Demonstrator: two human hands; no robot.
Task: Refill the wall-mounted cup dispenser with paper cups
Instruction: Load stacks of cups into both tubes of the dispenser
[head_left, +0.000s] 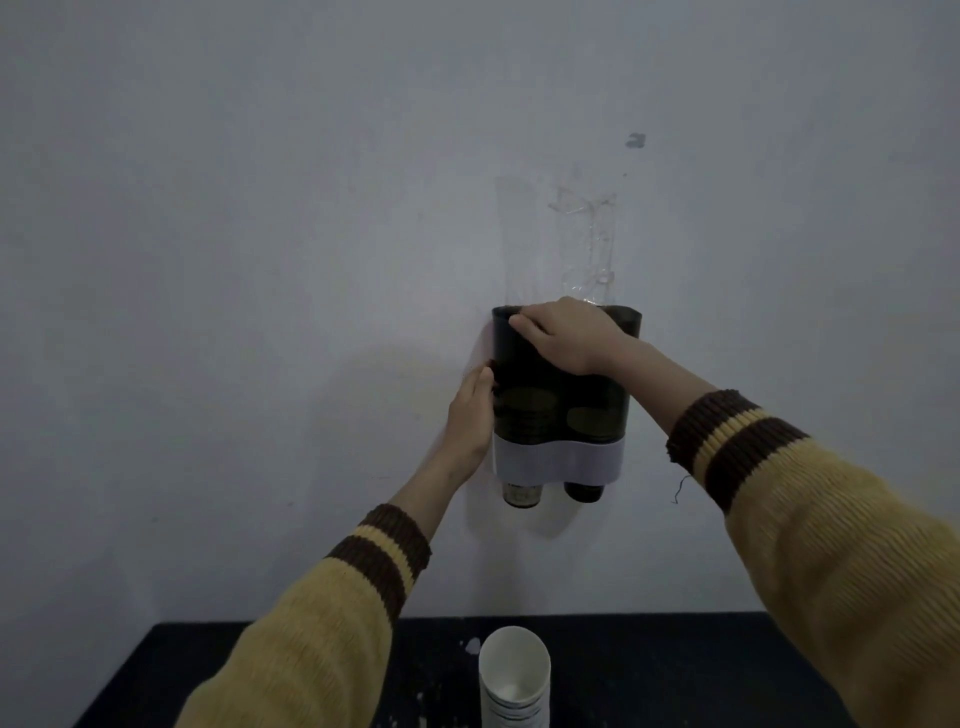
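Observation:
The cup dispenser (558, 410) hangs on the wall: a dark see-through twin tube with a pale grey band at its base. Cup bottoms stick out under both tubes, and stacked cups show dimly inside. My left hand (470, 415) presses flat against the dispenser's left side. My right hand (566, 335) lies over the top front rim, fingers curled onto the left tube's opening; whether it holds a cup there is hidden. A stack of white paper cups (514, 680) stands upright on the dark table (675, 670) below.
The wall (260, 260) is plain and pale, with strips of clear tape (592, 239) above the dispenser and a small mark (635, 140) higher up. The table's top is black with white specks.

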